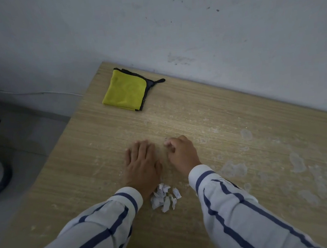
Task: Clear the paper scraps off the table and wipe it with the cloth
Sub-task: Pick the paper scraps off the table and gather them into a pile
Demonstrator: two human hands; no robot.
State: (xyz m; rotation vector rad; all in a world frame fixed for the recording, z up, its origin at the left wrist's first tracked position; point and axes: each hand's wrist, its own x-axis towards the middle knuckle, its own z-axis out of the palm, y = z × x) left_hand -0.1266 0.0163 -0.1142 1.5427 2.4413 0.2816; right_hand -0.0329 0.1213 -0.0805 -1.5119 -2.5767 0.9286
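Paper scraps (164, 196) sit in a loose pile on the table (238, 116), between our wrists. Left hand (142, 162) lies flat, fingers straight, palm on the wood just past the pile. Right hand (181, 152) is curled beside it, and we can't tell if it pinches anything (fingertips tucked under). Scraps look light and crumpled and will likely scatter, so we'd rake and cup them. Cloth (125, 91) is folded and soft, at the far corner; we'd take it by a folded edge
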